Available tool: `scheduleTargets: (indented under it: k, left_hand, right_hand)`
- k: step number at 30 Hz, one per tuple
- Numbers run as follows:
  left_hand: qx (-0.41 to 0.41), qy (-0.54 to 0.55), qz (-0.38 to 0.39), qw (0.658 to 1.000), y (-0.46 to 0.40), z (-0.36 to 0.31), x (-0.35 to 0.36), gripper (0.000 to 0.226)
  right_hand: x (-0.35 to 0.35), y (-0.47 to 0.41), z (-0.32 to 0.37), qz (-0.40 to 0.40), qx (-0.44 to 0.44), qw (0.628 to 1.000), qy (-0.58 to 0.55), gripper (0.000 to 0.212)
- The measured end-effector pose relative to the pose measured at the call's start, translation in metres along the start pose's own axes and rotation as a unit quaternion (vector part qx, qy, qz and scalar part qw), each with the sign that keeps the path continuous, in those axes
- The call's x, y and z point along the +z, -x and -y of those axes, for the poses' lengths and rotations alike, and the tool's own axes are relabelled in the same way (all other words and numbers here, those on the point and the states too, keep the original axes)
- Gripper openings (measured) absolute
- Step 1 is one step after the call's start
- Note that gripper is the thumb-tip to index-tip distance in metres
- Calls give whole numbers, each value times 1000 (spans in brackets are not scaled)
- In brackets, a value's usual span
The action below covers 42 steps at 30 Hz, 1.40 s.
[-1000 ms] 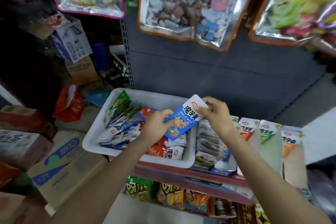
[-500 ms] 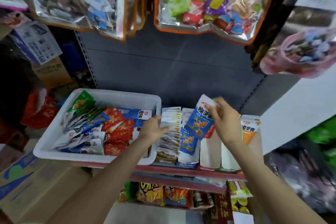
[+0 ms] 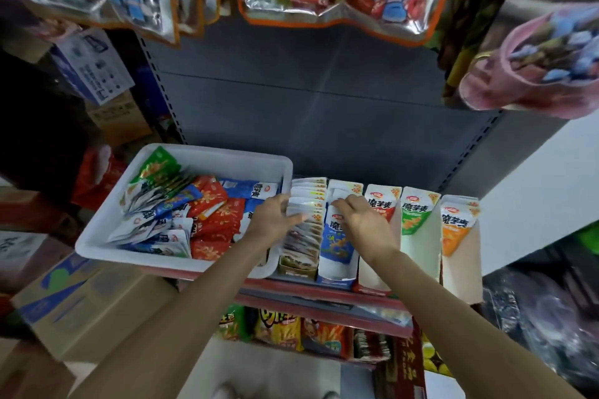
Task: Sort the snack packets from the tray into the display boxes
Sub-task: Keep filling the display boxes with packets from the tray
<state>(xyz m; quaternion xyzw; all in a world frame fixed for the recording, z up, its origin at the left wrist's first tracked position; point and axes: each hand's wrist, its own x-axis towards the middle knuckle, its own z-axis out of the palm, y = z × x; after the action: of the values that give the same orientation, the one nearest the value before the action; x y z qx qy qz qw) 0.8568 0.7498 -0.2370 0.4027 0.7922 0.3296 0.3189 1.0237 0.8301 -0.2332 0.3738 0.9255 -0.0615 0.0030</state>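
The blue snack packet point(image 3: 337, 238) w/ white top is now down inside the blue-and-white cardboard display box point(image 3: 335, 278), second in the row on the shelf. Half a sec ago it was up in the air above that box, pinched in the right hand point(image 3: 359, 220); a sec ago both hands had it over the white plastic tray point(image 3: 181, 264). So one packet is sorted, seemingly into the box that matches its colour.

Right hand sits over the back of that box, fingertips point(image 3: 338, 203) at the white top edge of the packets there. Can't tell whether it grips the edge or has let go; fingers look bent, touching, prob just tucking it in.

Left hand point(image 3: 275, 217) has gone from the tray rim to the stack of pale packets point(image 3: 308, 214) in the neighbouring olive-fronted box point(image 3: 296, 266), fingers fairly straight, pressing the row aside, not holding anything.

The view has also swung right: three more white boxes show, red point(image 3: 379, 204), green point(image 3: 415, 214) and orange point(image 3: 453, 227) packets at their backs, mostly unfilled.

Tray holds plenty: red, blue, green, grey packets heaped. Long way to go, I'd say; next pick is from the tray.
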Motion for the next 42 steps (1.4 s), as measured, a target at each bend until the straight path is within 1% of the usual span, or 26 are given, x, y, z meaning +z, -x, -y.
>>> scheduleTargets:
  k: [2, 6, 9, 13, 15, 17, 18, 19, 20, 23, 25, 27, 30, 32, 33, 34, 36, 38, 40, 42]
  left_hand:
    - [-3, -4, 2, 1000, -1, 1, 0, 63]
    - [-9, -17, 10, 1000, -1, 2, -1, 65]
    - [-8, -20, 18, 1000, 0, 3, -2, 63]
    - [-6, -8, 26, 1000, 3, 7, -5, 64]
    - [-4, -4, 29, 1000, 3, 8, -5, 61]
    - [0, -3, 31, 1000, 3, 8, -5, 60]
    - [2, -2, 30, 1000, 3, 8, -5, 59]
    - [3, 0, 29, 1000, 3, 8, -5, 58]
    - [4, 3, 27, 1000, 3, 8, -5, 57]
    - [8, 14, 24, 1000, 3, 8, -3, 51]
    - [8, 29, 23, 999, 4, 8, -2, 46]
    - [4, 35, 23, 999, 3, 8, -2, 45]
    - [1, 32, 19, 999, 6, 7, -2, 45]
    - [1, 33, 15, 999, 7, 6, -2, 47]
    - [3, 31, 14, 999, 8, 7, -2, 48]
    - [5, 28, 8, 1000, 9, 8, -1, 48]
    - [5, 23, -8, 1000, 12, 14, -4, 48]
    - [8, 27, -32, 999, 17, 22, -11, 44]
    - [24, 25, -72, 997, 22, 36, -24, 35]
    - [54, -20, -119, 991, 27, 55, -42, 27]
  right_hand:
    - [1, 0, 2, -16, -15, 999, 47, 67]
    - [4, -3, 6, -7, 10, 996, 83, 86]
    - [11, -11, 4, -1, 2, 995, 96, 91]
    - [10, -13, 4, 0, -20, 994, 104, 91]
    - [11, -12, 0, -4, -35, 997, 67, 83]
    - [13, -14, -5, -26, -9, 998, -50, 57]
    - [13, -15, -7, -44, 7, 992, -118, 43]
    - [10, -16, -8, -62, 21, 984, -166, 35]
    - [8, -17, -9, -75, 33, 978, -190, 30]
    - [4, -19, -11, -76, 51, 972, -215, 27]
    - [5, -20, -11, -66, 47, 976, -204, 27]
    - [12, -22, -10, -52, 35, 984, -167, 30]
    - [16, -22, -8, -33, 37, 995, -87, 41]
    - [16, -17, -3, -51, 24, 998, -29, 46]
    - [15, -14, 0, -64, 20, 998, -19, 44]
    - [14, -11, 3, -79, 20, 996, -26, 40]
    - [9, -6, 14, -117, 21, 990, -74, 31]
    - [5, -9, 26, -137, -8, 982, -131, 26]
    - [2, -16, 43, -114, -47, 977, -173, 28]
    - [-5, -24, 66, -89, -80, 972, -204, 31]
